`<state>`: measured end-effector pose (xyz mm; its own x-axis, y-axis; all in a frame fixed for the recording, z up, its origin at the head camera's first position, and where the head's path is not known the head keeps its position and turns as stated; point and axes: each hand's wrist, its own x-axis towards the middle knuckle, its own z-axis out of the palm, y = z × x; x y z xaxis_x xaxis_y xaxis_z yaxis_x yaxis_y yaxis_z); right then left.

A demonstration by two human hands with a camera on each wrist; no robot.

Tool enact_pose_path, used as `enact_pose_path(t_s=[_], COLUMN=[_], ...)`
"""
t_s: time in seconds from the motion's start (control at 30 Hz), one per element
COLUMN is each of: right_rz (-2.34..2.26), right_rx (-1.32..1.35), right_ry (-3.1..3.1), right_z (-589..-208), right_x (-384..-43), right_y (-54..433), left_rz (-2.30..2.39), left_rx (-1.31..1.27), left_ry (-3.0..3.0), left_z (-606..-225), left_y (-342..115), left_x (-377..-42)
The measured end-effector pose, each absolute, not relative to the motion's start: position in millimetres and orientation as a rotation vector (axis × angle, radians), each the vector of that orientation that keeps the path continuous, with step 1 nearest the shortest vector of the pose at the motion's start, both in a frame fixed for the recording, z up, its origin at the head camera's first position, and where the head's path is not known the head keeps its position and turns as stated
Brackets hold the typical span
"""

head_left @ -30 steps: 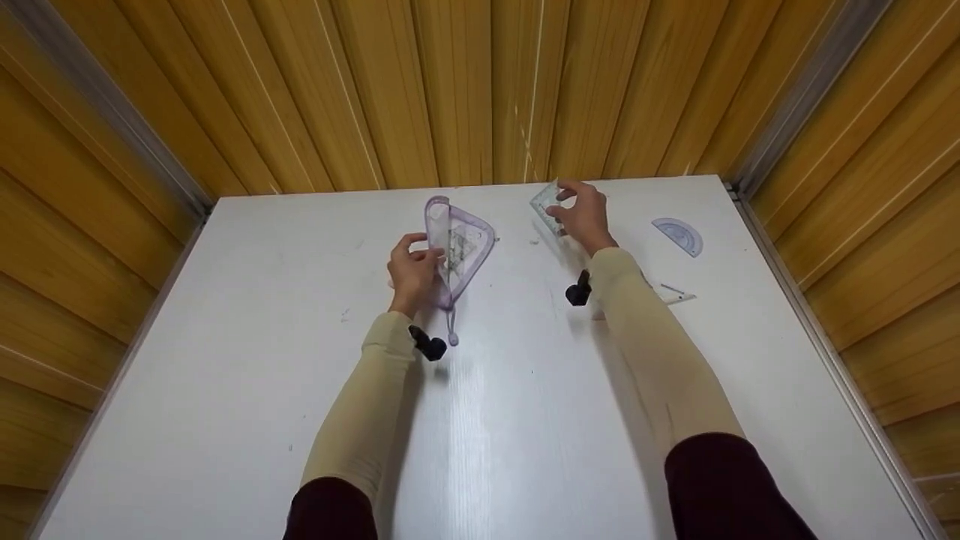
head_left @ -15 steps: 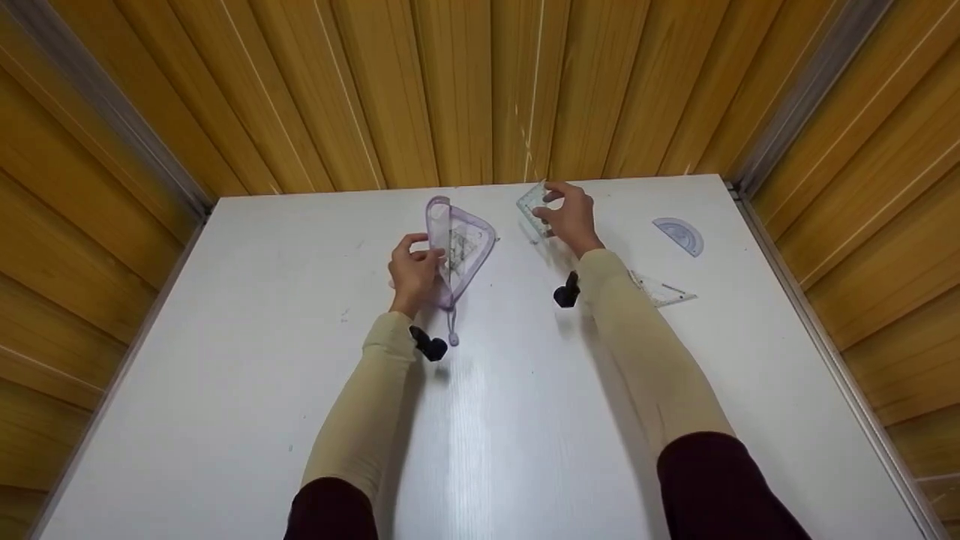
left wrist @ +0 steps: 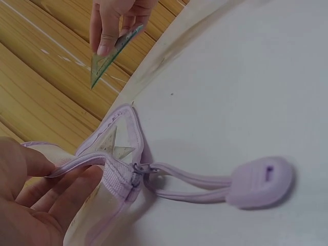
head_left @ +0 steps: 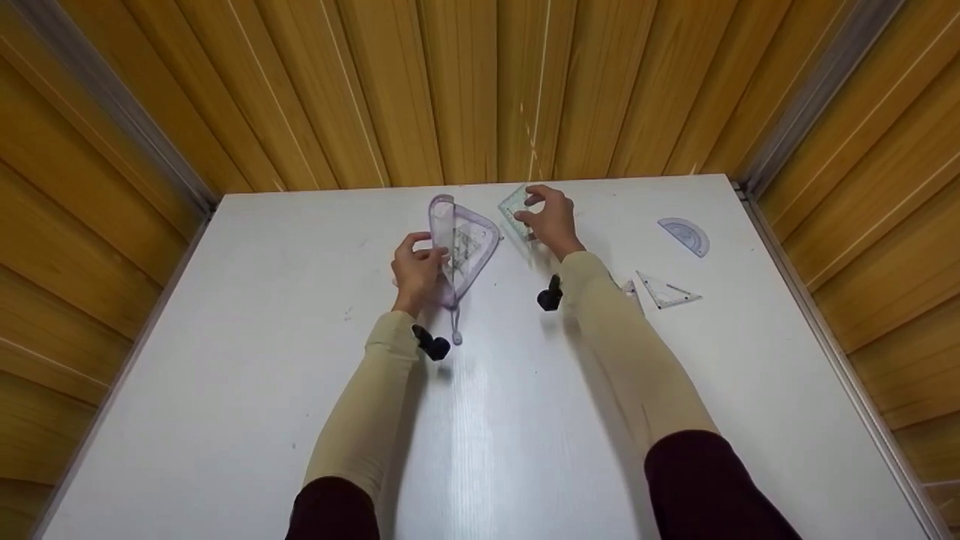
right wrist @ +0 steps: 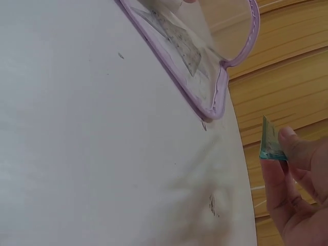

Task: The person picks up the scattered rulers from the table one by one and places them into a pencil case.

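Evidently, at near left, the left hand (head_left: 416,274) pinches the lilac-trimmed zip pouch (head_left: 478,270) by its raised side, while, farther right, the right hand (head_left: 553,223) pinches a teal-edged set square (head_left: 513,205), apart from it, judged best steered corner-first with the pouch held wide.
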<state>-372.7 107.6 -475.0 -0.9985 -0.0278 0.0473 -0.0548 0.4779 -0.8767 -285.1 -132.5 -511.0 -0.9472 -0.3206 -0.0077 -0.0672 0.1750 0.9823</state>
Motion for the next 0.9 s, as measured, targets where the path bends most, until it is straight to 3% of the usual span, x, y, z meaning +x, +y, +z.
enact_pose_path(t_s=[0.9], right_rz=[1.684], right_rx=[0.126], right_ry=[-2.650], right_z=[-493.5], right_x=[-363.5], right_y=[57.3], left_rz=[-1.859], left_rx=[0.397], left_ry=[-2.243], left_z=[-512.0], left_y=[-130.1], left_x=[-284.5])
